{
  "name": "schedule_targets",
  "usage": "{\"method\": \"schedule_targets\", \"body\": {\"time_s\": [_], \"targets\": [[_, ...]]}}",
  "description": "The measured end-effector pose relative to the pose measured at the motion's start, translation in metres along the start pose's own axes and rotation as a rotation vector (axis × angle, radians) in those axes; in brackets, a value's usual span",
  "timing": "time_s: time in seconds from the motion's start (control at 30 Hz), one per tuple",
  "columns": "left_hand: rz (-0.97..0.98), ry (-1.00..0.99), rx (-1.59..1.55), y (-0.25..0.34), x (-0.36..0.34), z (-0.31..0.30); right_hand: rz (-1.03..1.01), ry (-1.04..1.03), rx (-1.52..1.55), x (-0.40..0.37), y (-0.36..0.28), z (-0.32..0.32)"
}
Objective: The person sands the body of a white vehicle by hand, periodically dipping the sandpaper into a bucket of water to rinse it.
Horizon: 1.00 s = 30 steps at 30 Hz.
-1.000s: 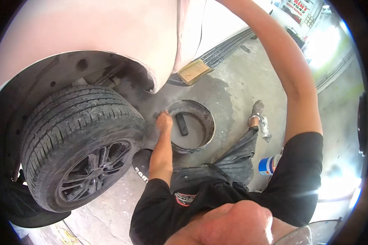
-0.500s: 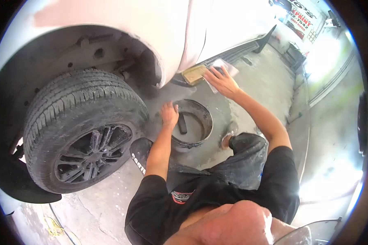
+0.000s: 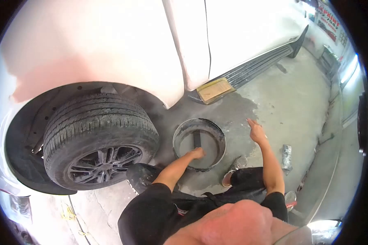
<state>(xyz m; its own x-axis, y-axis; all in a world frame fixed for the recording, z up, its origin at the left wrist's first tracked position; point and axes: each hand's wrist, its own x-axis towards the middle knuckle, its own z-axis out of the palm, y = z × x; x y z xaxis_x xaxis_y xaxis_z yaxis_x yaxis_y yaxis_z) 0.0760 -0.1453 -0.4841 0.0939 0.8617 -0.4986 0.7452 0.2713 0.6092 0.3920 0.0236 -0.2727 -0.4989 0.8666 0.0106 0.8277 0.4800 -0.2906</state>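
My left hand (image 3: 198,153) reaches over the near rim of a dark round tub (image 3: 222,141), its fingers closed on the near end of a black oblong block (image 3: 197,139). The tub holds greyish liquid, and the block's far end points toward the back wall. To the right of the tub, my right hand (image 3: 256,131) hovers over the floor with the index finger stretched out and the other fingers partly curled. Nothing distinct shows in it. A yellowish-brown rectangular pad or packet (image 3: 214,90) rests on the running board's near end, apart from both hands.
A white vehicle body (image 3: 110,41) with a pinkish patch rises ahead, its wheel (image 3: 104,163) left of the tub. The black running board (image 3: 257,61) extends to the right. A silvery cylinder (image 3: 287,157) lies near the right wall; a yellow cord (image 3: 68,213) is at lower left.
My right hand has drawn back from the pad and a pale sheet on the running board; the sheet no longer shows there. My left hand has moved onto the black block. The view has shifted.
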Motion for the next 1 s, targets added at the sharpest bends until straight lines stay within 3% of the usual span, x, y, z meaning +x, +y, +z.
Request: {"method": "schedule_targets", "body": {"time_s": [0.17,0.27,0.47,0.6,0.63,0.67,0.7,0.77,0.8,0.83,0.87,0.9,0.93,0.97,1.0], "targets": [[-0.238,-0.291,-0.075,0.003,0.039,-0.009,-0.094,0.069,0.137,-0.003,0.018,-0.004],[-0.261,-0.336,-0.056,-0.013,0.056,0.014,-0.065,0.079,0.149,-0.015,0.014,-0.015],[-0.239,-0.300,0.053,-0.034,0.062,0.058,-0.095,0.031,0.205,-0.019,0.019,-0.004],[-0.001,-0.090,0.419,-0.049,0.066,0.049,-0.197,0.098,0.296,-0.007,0.009,-0.002],[0.078,0.007,0.426,-0.050,0.061,0.033,-0.210,0.107,0.320,-0.005,0.004,-0.005],[0.261,0.072,0.250,0.003,0.017,-0.033,-0.236,0.130,0.323,-0.001,0.004,-0.002],[-0.040,0.143,0.042,0.037,-0.003,-0.065,-0.259,0.152,0.328,0.004,0.005,0.005],[-0.003,0.249,0.084,0.099,-0.046,-0.149,-0.286,0.173,0.337,0.011,-0.004,0.007],[0.175,0.321,0.028,0.117,-0.057,-0.187,-0.291,0.172,0.339,0.016,-0.010,0.005],[0.241,0.435,0.171,0.164,-0.095,-0.238,-0.294,0.176,0.339,0.021,-0.016,0.002],[0.529,0.600,0.209,0.178,-0.104,-0.283,-0.296,0.182,0.363,0.026,-0.022,0.000],[0.282,0.757,0.253,0.232,-0.146,-0.324,-0.297,0.188,0.387,0.029,-0.030,-0.002],[0.359,0.930,0.305,0.258,-0.167,-0.370,-0.297,0.194,0.408,0.032,-0.036,-0.003],[0.557,1.149,0.408,0.278,-0.184,-0.413,-0.291,0.193,0.407,0.032,-0.043,-0.004],[0.341,1.243,0.622,0.315,-0.213,-0.449,-0.285,0.193,0.403,0.033,-0.049,-0.005]]}}
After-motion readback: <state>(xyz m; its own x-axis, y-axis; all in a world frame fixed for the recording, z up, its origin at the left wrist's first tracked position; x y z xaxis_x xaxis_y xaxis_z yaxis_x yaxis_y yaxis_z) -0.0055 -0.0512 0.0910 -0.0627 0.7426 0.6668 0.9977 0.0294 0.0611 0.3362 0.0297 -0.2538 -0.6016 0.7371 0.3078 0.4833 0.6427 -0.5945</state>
